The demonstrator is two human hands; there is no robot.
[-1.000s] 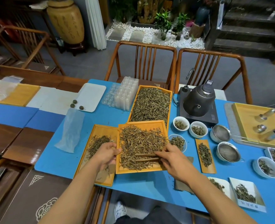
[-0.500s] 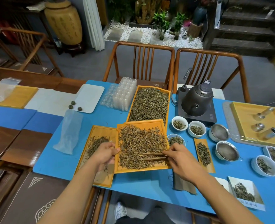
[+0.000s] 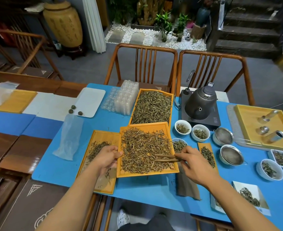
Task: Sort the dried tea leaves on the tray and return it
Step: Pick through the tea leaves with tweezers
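An orange tray (image 3: 145, 126) heaped with dried tea leaves (image 3: 144, 149) lies in the middle of the blue mat. My left hand (image 3: 106, 158) grips its left edge. My right hand (image 3: 193, 165) holds wooden tongs (image 3: 166, 158) whose tips rest in the leaves at the tray's right side. A second orange tray (image 3: 102, 135) with a small pile of sorted leaves sits to the left, partly under my left hand. Behind them a third orange tray (image 3: 170, 97) is full of leaves.
A kettle on its base (image 3: 199, 105) stands at the back right, with small white bowls (image 3: 182, 126) of leaves and two metal strainers (image 3: 230, 155) near it. A clear plastic bag (image 3: 70, 135) and plastic cup trays (image 3: 124, 99) lie left. Two wooden chairs (image 3: 145, 64) face the table.
My right hand has shifted the tongs slightly right across the leaves. My left hand keeps hold of the tray's edge. The view has drifted a little.
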